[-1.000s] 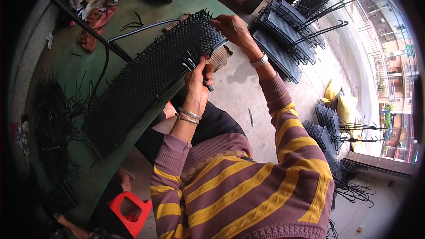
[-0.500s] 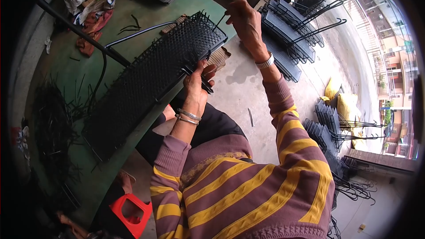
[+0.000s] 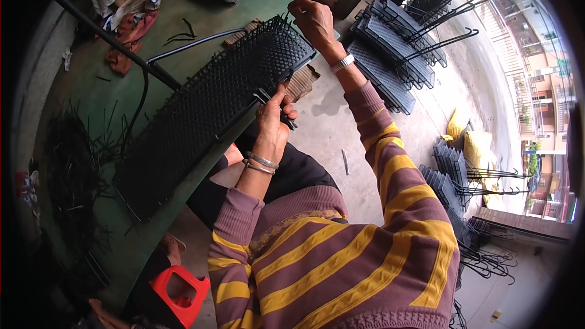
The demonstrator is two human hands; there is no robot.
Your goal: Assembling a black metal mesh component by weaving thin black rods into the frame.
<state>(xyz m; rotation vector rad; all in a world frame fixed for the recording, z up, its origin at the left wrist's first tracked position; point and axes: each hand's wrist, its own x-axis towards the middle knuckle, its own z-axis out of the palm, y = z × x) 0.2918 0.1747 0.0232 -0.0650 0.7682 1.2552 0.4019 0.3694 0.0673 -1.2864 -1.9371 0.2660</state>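
Note:
A long black woven panel (image 3: 207, 100) lies slanted across the green table, with short strip ends sticking up along its far edge. At its near edge, my left hand (image 3: 272, 119) is closed around a small bundle of black strips (image 3: 263, 95), with ends poking out on both sides of the fingers. My right hand (image 3: 315, 27) hangs over the panel's far right corner, fingertips pinched together. Whatever sits between those fingertips is hidden.
Corrugated cardboard (image 3: 303, 82) lies under the panel's right end. A dark metal bar (image 3: 116, 39) crosses behind it. Loose black strips (image 3: 73, 170) are heaped at left. Stacked black mesh racks with hooks (image 3: 390, 45) stand on the floor at right. A red stool (image 3: 180, 295) is below.
My right hand has moved left and slightly down, over the panel's corner. The black strip that ran from its fingers to the panel no longer shows. My left hand has shifted slightly right.

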